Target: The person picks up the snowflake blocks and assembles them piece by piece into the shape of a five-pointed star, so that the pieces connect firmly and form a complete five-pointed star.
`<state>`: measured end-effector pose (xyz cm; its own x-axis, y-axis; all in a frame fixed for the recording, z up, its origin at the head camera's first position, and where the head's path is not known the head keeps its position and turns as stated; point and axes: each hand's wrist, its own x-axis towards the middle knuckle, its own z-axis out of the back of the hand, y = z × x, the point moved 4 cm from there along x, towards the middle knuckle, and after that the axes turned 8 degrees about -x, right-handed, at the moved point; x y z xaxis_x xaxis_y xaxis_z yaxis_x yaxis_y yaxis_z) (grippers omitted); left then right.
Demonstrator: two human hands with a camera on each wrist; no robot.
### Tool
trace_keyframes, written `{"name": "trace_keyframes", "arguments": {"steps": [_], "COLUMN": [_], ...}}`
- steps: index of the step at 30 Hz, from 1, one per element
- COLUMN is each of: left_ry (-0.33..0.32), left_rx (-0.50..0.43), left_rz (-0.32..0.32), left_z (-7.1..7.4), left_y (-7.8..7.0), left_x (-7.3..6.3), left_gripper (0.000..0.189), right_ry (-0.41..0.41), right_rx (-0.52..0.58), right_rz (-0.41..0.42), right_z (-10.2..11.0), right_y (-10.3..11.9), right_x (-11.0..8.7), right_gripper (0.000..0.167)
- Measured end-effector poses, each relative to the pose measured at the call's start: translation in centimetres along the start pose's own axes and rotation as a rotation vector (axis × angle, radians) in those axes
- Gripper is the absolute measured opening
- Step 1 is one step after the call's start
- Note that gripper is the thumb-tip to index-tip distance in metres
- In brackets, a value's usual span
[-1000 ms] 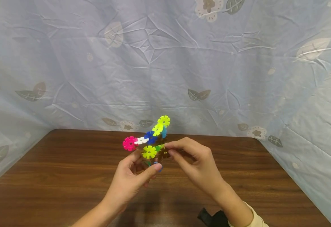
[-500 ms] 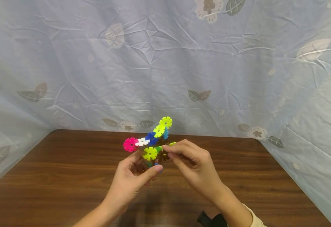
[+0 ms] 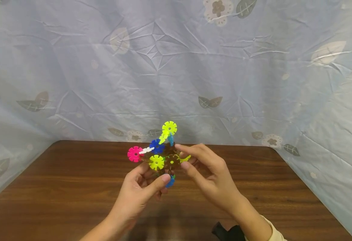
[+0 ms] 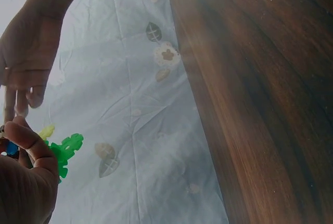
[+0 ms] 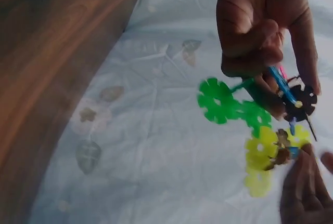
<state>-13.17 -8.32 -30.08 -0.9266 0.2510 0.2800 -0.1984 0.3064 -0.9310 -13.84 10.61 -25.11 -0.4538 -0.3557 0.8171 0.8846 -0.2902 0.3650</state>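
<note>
A model of interlocking snowflake discs is held up over the table. Its pink disc [image 3: 135, 154] is at the left, joined by a white disc [image 3: 146, 150] to a dark blue disc [image 3: 156, 146]. A yellow-green disc [image 3: 169, 128] tops it, and brown discs [image 3: 172, 162] sit in the middle. My left hand [image 3: 144, 185] grips the model low down, thumb beside a light blue disc [image 3: 170, 181]. Green discs [image 5: 216, 101] stick out past that hand in the right wrist view. My right hand [image 3: 212, 170] is at the model's right side, index finger and thumb apart, by a yellow-green disc [image 3: 185, 158].
A brown wooden table [image 3: 73, 187] lies below the hands. A patterned grey-blue cloth [image 3: 176, 73] hangs behind it and along both sides. Some black object [image 3: 228, 232] lies at the front edge beside the right forearm, partly out of view.
My right index finger and thumb have parted from their pinch on the model's right side. The model has turned slightly in my left hand's grip, so its top discs shift left.
</note>
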Motion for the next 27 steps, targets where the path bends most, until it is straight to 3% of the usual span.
{"name": "trace_keyframes", "arguments": {"steps": [4, 6, 8, 10, 13, 18, 22, 27], "left_ry": [0.004, 0.007, 0.014, 0.015, 0.015, 0.014, 0.013, 0.015], "left_rx": [-0.058, -0.093, -0.128, -0.158, -0.200, -0.237, -0.238, -0.223], "left_rz": [-0.011, -0.012, -0.011, -0.004, 0.000, 0.008, 0.018, 0.036], "left_z": [0.1, 0.2, 0.3, 0.5, 0.7, 0.8, 0.8, 0.7], "left_y": [0.0, 0.0, -0.1, -0.1, -0.2, -0.2, -0.1, 0.1], "left_x": [0.1, 0.1, 0.1, 0.1, 0.2, 0.2, 0.3, 0.2], "left_gripper": [0.029, 0.026, 0.025, 0.025, 0.027, 0.028, 0.026, 0.025], "right_ry": [-0.176, -0.250, -0.269, -0.223, -0.060, 0.175, 0.225, 0.229], "right_rx": [0.094, 0.162, 0.237, 0.334, 0.505, 0.827, 0.970, 0.965], "right_rz": [-0.071, -0.166, -0.291, -0.413, -0.529, -0.595, -0.615, -0.643], "right_z": [0.0, -0.5, -1.2, -2.1, -3.7, -5.7, -6.2, -6.2], "right_y": [-1.1, -2.1, -3.2, -4.2, -5.1, -5.2, -5.0, -5.2], "right_x": [-0.5, -0.9, -1.5, -2.0, -2.6, -3.2, -3.4, -3.6], "right_gripper": [0.029, 0.026, 0.026, 0.029, 0.035, 0.045, 0.048, 0.045]}}
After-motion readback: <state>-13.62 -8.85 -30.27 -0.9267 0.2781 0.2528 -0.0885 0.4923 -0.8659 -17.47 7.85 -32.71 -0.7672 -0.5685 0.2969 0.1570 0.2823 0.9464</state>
